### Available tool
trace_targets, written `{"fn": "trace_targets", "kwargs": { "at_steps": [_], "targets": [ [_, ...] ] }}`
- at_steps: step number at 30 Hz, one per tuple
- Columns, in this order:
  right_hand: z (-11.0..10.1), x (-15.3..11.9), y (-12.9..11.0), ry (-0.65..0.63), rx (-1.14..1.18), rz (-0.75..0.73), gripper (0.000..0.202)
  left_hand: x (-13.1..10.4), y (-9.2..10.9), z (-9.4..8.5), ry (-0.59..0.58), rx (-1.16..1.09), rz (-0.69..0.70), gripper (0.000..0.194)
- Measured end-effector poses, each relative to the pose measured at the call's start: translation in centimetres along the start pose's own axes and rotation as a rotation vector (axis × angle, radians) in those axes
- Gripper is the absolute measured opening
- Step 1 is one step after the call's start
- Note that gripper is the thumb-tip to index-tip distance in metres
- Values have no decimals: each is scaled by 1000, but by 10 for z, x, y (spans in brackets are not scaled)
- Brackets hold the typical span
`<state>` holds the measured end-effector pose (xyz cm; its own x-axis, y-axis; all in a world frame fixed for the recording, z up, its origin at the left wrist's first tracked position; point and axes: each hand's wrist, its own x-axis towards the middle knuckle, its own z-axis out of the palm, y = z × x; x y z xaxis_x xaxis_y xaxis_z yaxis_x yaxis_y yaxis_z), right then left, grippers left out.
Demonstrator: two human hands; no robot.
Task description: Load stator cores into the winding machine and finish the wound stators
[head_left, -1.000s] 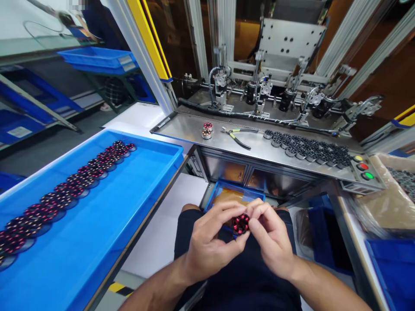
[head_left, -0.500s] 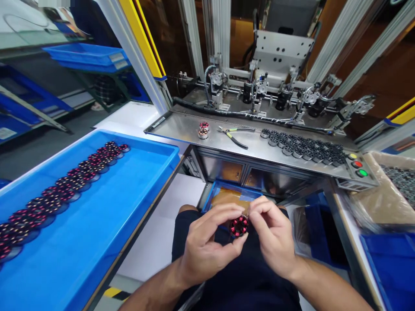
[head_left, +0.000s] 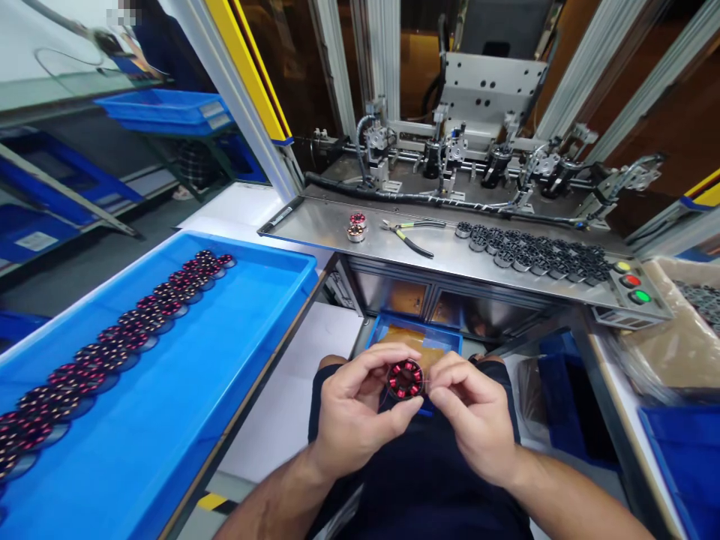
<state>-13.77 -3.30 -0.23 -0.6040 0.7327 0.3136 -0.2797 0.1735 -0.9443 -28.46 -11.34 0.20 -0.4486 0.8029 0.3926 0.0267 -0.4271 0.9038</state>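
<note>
A round motor stator with red windings is held over my lap, its open face toward me. My left hand grips it by the rim between thumb and fingers. At its right side my right hand is closed in a pinch on a thin reddish wire that runs out from the stator. The wire's far end is hidden by the fingertips. Below the hands is a blue bin with brown material in it.
Wound stators lie in rows in a blue tray at left. The metal bench holds two wound stators, cutting pliers, several dark unwound cores and a button box. Machine fixtures stand behind. A person works far left.
Both hands shifted slightly; the stator moved a little left and now faces me more fully. My right hand has drawn slightly away from it, and the wire between shows.
</note>
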Motion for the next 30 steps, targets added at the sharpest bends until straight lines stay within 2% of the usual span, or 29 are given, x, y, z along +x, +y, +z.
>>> {"fn": "trace_targets", "kwargs": {
  "at_steps": [4, 7, 9, 13, 19, 23, 27, 30],
  "targets": [
    [0, 0, -6, 48, -58, -29, 11, 0, -1, 1, -10, 40, 50, 50],
    [0, 0, -8, 14, -38, 12, 4, 0, -1, 2, -19, 87, 91, 52],
    [-1, 0, -8, 3, -52, -13, 6, 0, -1, 2, -27, 111, 118, 52],
    [-1, 2, -10, 68, -104, -46, 15, -1, -1, 3, -39, 133, 154, 54],
    [-6, -1, -13, 17, -171, -142, 11, -1, 3, 5, -58, 53, 65, 53],
    [-11, 2, -11, -16, -259, -241, 20, 1, 8, 5, -81, -43, 3, 49],
    [-10, 8, -13, -43, -304, -363, 27, 1, 10, 5, -97, -34, 5, 48],
    [-5, 6, -17, -18, -351, -395, 25, 1, 9, 5, -81, 29, 37, 45]
  ]
}}
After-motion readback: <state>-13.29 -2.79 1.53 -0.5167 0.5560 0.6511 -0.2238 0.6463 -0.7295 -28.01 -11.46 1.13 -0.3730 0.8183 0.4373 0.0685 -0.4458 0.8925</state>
